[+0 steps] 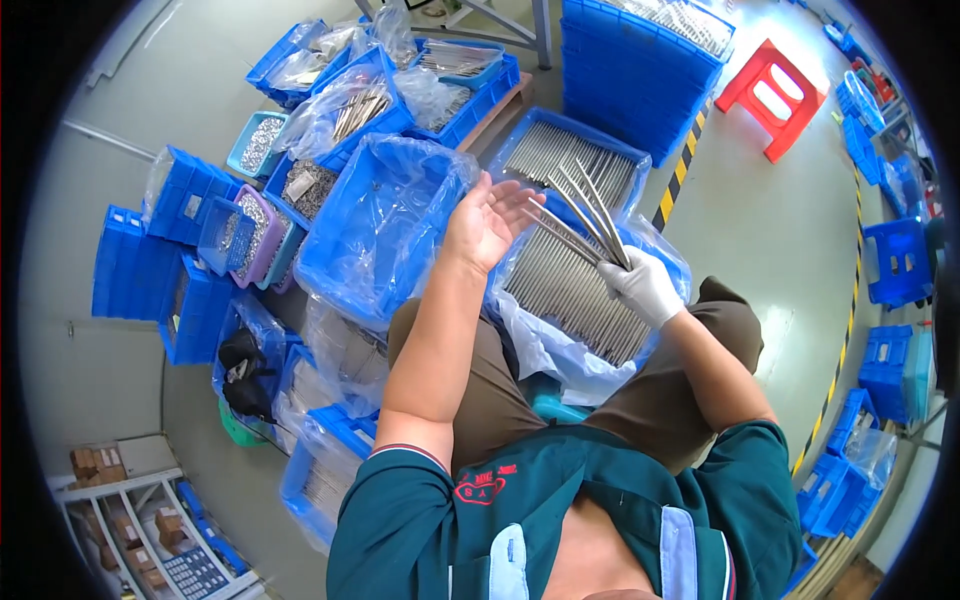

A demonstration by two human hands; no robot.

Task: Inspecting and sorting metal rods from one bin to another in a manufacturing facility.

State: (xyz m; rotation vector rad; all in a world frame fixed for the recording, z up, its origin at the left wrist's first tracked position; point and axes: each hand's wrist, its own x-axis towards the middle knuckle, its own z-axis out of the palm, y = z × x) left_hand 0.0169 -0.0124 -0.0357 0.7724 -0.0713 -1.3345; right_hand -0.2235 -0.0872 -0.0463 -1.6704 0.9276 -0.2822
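In my gloved right hand (645,286) is a fanned bunch of several long metal tweezers (590,218), gripped at one end, with their slim tips pointing up and left. My bare left hand (490,222) is open, palm up, its fingers stretched toward the tips; I cannot tell whether they touch. Beneath both hands, a blue crate (676,268) lined with clear plastic film holds rows of similar slim metal pieces (580,300). Crumpled pale film (550,350) hangs over its near edge. Just beyond stands another blue crate (520,125) of such rows.
Left of my hands sits a blue crate (330,262) lined with clear film. Past it are small bins of metal parts (262,140) and stacked blue crates (130,265). A tall crate stack (630,80) rises at the far side, near a red stool (772,100). Striped tape (686,165) marks the floor.
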